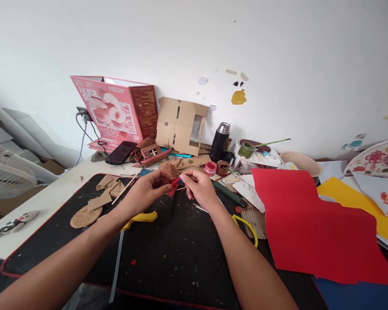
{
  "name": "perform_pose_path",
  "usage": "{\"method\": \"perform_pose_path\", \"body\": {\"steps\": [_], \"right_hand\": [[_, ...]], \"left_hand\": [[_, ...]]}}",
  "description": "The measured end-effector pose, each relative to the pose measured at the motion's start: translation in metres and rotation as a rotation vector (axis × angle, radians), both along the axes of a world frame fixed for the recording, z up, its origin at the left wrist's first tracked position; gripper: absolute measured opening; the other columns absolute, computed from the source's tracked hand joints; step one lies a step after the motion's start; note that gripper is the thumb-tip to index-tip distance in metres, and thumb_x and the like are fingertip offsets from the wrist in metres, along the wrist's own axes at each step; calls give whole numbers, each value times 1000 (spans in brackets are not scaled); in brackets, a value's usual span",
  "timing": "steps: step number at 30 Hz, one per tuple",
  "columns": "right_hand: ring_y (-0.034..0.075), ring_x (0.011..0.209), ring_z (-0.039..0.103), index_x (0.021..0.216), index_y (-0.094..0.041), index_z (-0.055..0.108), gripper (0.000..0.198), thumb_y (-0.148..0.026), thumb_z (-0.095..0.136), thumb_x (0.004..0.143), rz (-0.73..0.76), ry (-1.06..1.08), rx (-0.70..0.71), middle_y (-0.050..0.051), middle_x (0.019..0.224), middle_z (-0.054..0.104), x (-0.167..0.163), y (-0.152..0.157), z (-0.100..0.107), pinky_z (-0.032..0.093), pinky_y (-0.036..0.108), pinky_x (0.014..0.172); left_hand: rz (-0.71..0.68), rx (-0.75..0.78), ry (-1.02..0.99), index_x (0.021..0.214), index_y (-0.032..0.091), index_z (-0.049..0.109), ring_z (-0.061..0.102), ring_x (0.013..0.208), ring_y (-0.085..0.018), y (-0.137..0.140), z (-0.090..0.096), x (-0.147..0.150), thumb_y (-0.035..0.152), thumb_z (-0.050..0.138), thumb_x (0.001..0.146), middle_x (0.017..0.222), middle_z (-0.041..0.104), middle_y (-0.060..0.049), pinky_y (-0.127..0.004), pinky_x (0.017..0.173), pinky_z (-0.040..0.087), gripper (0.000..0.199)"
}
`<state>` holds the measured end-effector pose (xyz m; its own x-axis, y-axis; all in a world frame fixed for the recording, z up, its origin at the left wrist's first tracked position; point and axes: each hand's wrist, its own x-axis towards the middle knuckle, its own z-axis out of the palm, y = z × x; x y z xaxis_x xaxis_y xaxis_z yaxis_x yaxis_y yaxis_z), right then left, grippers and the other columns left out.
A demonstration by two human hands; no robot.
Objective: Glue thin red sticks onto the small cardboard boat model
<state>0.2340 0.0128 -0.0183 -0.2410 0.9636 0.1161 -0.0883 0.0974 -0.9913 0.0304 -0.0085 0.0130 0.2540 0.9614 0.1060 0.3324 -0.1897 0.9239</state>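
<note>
Over the black mat (181, 254), both my hands meet at a small red folded piece (176, 182), perhaps paper. My left hand (153, 185) is closed, thumb and fingers pinching it from the left. My right hand (198, 186) pinches its right end with thumb and forefinger. Just behind my left fingers shows a small brown cardboard shape (170, 169); I cannot tell whether it joins the red piece. Below my left wrist lies a yellow-handled tool (144, 218). A dark green utility knife (229, 194) is beside my right hand.
Cardboard scraps (105, 196) and a model boat (152, 156) lie left and behind. Upright at the back are a pink box (113, 110), a cardboard sheet (179, 125) and a black thermos (219, 142). An open paint jar (210, 168) stands near. Red paper (317, 228) covers the right.
</note>
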Motion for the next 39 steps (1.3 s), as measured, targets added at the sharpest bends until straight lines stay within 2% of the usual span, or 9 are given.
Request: {"method": "perform_pose_path", "body": {"steps": [12,16,18,21,25,27,33,39], "right_hand": [[11,35,46,93,-20,67,38,-57,73,89,0,-30,-3,-9,49,54,0,1,-2,32,22,38],[10,35,46,91,-21,66,37,-57,72,89,-24,-14,17,-9,50,53,3,2,-1,32,22,38],[10,35,46,90,-21,66,36,-56,73,89,-56,11,24,-10,50,52,5,5,-1,33,22,38],[10,35,45,92,-21,66,36,-56,73,89,-123,37,29,-10,51,52,9,8,-3,34,22,38],[10,35,45,94,-20,66,36,-56,72,91,-206,15,56,-10,51,51,11,11,-7,34,23,39],[11,36,45,95,-20,67,35,-55,70,93,-217,-27,87,-9,52,52,11,10,-9,35,24,40],[12,39,48,95,-21,68,31,-52,66,98,-194,-168,153,-7,55,55,9,7,-10,37,25,43],[14,42,49,95,-23,69,25,-48,64,100,-180,-263,182,-5,58,56,8,6,-14,37,28,46]], "left_hand": [[13,11,26,96,21,71,73,83,-25,-1,1,0,60,78,81,90,78,-5,-38,79,58,42],[27,21,52,104,21,71,74,89,-27,0,-1,-4,64,72,85,98,79,-6,-39,81,58,47],[40,47,142,106,21,71,73,89,-27,-1,-2,-7,65,67,89,98,79,-6,-38,80,57,48],[6,117,403,102,23,72,72,84,-26,-4,-5,-10,57,59,97,95,79,-5,-35,75,54,37],[-71,319,733,104,22,71,75,96,-29,-9,-15,-7,35,63,98,107,79,-8,-36,80,54,16],[-102,398,844,106,21,71,76,101,-31,-11,-20,-3,31,66,98,109,79,-10,-36,82,55,13],[-178,465,1019,110,20,72,76,99,-31,-15,-21,6,34,73,99,107,80,-10,-38,81,57,18],[-184,510,1081,109,18,71,75,98,-29,-13,-20,5,24,63,104,107,79,-10,-38,82,57,11]]}}
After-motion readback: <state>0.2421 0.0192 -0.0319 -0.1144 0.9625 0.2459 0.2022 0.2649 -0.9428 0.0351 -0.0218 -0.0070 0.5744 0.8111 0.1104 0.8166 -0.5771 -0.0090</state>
